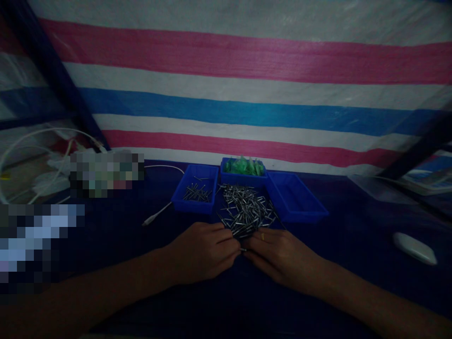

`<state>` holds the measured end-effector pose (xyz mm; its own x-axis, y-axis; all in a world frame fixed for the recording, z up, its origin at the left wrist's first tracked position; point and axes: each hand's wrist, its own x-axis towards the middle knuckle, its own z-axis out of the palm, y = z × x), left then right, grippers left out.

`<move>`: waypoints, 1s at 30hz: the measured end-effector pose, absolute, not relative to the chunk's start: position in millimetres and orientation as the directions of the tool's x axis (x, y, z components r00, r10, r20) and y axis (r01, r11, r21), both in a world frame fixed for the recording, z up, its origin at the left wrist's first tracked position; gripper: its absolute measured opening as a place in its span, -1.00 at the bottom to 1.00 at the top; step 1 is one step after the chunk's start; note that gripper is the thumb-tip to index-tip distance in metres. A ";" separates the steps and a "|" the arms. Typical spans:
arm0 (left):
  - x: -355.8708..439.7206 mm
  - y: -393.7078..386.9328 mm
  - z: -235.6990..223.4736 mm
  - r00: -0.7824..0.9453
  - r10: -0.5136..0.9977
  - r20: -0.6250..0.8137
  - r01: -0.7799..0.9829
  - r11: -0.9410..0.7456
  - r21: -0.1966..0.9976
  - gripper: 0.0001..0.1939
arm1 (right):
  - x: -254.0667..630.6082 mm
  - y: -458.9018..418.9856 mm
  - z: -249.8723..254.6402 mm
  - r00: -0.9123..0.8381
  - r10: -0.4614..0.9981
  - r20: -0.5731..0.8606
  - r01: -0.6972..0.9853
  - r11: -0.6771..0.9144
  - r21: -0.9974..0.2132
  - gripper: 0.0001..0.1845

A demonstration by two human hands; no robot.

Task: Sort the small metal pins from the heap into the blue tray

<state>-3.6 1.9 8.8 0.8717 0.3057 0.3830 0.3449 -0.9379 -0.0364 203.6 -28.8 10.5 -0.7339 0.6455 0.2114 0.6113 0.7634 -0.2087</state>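
A pile of slim silver metal pins (247, 207), shaped like blind rivets, lies on the dark blue table just beyond my hands. My left hand (212, 249) is closed, with thumb and forefinger pinched at the pile's near edge. Opposite it, my right hand (273, 249), wearing a ring, has its fingers closed together. One small metal pin (243, 249) bridges the gap between the fingertips of both hands. Its ends are hidden by the fingers. More pins lie in the left blue tray (194, 205).
Behind the pile stands a blue tray (243, 179) with green plastic bags (243, 165). Another blue tray (300, 200) sits to the right. A white cable (157, 214) lies at left, a white rounded object (415, 248) at right. A striped sheet (247, 113) hangs behind.
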 end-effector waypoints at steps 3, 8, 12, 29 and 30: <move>-3.5 3.6 9.2 0.858 0.359 0.368 0.397 -0.917 -0.031 -0.78 | 204.3 -28.7 11.8 -0.698 0.680 0.224 0.639 0.733 -0.232 -0.79; -3.0 5.1 6.9 0.856 0.431 0.286 0.426 -0.901 0.084 -0.84 | 205.7 -30.6 14.4 -0.633 0.739 0.232 0.650 0.669 -0.361 -0.84; -1.9 4.4 3.8 0.858 0.456 0.239 0.401 -0.883 0.245 -0.89 | 203.8 -32.1 17.9 -0.651 0.740 0.172 0.565 0.623 -0.541 -0.90; -2.3 6.1 3.1 0.856 0.466 0.223 0.378 -0.859 0.347 -0.95 | 204.5 -30.9 17.4 -0.620 0.766 0.168 0.521 0.562 -0.642 -0.89; -2.4 6.5 4.2 0.855 0.467 0.226 0.383 -0.862 0.331 -0.93 | 205.0 -29.8 17.1 -0.614 0.771 0.169 0.534 0.563 -0.631 -0.89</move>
